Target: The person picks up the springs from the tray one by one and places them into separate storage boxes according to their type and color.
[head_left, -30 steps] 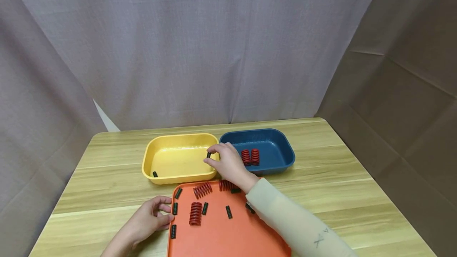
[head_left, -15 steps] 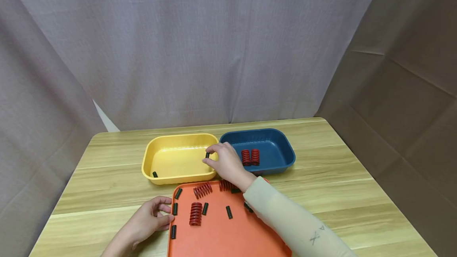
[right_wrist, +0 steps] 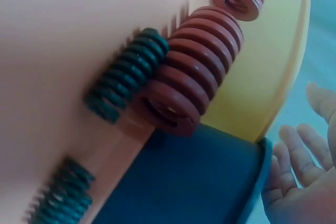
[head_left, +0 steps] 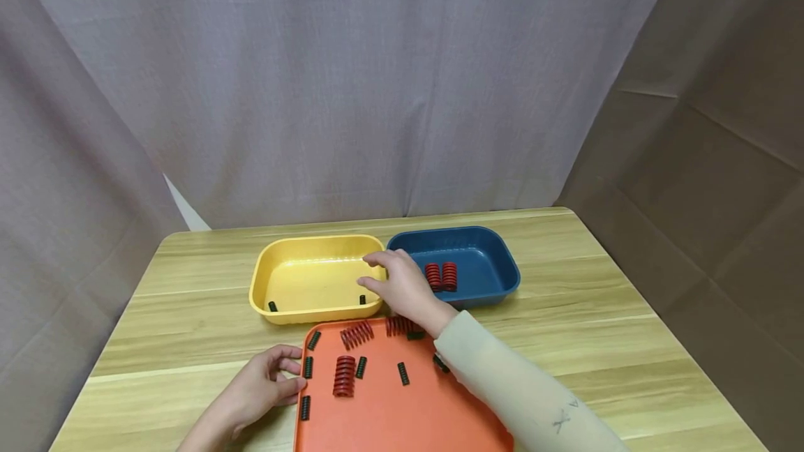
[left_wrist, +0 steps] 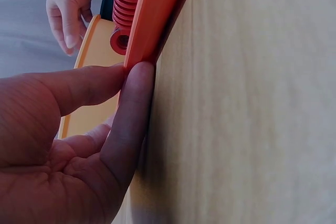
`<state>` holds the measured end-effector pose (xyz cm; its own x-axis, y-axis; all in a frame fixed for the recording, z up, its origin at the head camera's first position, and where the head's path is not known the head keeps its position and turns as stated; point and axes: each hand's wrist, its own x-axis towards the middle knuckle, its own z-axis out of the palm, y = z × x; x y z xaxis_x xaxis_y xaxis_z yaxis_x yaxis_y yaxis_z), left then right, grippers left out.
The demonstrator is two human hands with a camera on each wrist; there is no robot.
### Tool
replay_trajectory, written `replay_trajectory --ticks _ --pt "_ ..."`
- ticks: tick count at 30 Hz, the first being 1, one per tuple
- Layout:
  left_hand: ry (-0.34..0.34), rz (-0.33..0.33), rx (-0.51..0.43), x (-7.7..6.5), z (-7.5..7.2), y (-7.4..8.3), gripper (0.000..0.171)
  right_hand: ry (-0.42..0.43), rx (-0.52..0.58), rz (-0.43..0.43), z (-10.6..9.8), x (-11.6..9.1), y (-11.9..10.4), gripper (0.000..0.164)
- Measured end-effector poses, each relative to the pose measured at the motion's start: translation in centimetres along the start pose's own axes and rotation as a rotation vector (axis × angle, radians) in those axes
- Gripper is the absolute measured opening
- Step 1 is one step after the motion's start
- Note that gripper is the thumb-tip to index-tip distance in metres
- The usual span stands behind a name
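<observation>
My left hand (head_left: 264, 386) pinches the left rim of the orange tray (head_left: 408, 417) between thumb and fingers, as the left wrist view also shows at the tray edge (left_wrist: 149, 14). My right hand (head_left: 405, 288) hovers over the right end of the yellow bin (head_left: 256, 284), thumb and fingers apart, holding nothing. Below its fingertips a small dark spring (head_left: 362, 299) lies in the bin. A second dark spring (head_left: 272, 306) lies at the bin's left. On the tray are several dark green springs (right_wrist: 126, 74) and thicker red springs (right_wrist: 194, 66), some partly hidden by the right arm.
The blue bin (head_left: 502, 257), beside the yellow one, holds two red springs (head_left: 449, 276). Both bins stand behind the tray on a wooden table (head_left: 597, 340). Grey curtains (head_left: 314, 89) hang behind and a brown one (head_left: 710, 194) at the right.
The small dark spring has left my right fingers and dropped into the yellow bin; those fingers have spread apart. My left hand has stayed at the tray rim.
</observation>
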<state>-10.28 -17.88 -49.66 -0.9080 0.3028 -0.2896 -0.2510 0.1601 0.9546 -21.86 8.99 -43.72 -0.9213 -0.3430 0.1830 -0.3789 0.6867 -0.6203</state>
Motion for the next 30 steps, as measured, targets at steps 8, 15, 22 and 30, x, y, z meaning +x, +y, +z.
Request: replay_trajectory --ticks 8,15,22,30 --pt "-0.004 -0.003 -0.001 0.1 0.3 0.1 0.052 0.011 0.054 -0.084 -2.4 -2.6 0.4 0.044" --pt "-0.017 0.0 -0.005 0.0 0.3 0.1 0.053 -0.081 0.079 -0.145 -4.2 -5.6 1.9 0.044" --pt "-0.02 -0.008 -0.007 0.0 0.2 0.2 0.053 -0.163 0.134 -0.121 -4.9 -8.3 3.8 0.041" --pt "-0.024 -0.006 -0.006 -0.2 0.3 0.4 0.053 -0.216 0.132 -0.078 -4.5 -10.1 5.8 0.048"
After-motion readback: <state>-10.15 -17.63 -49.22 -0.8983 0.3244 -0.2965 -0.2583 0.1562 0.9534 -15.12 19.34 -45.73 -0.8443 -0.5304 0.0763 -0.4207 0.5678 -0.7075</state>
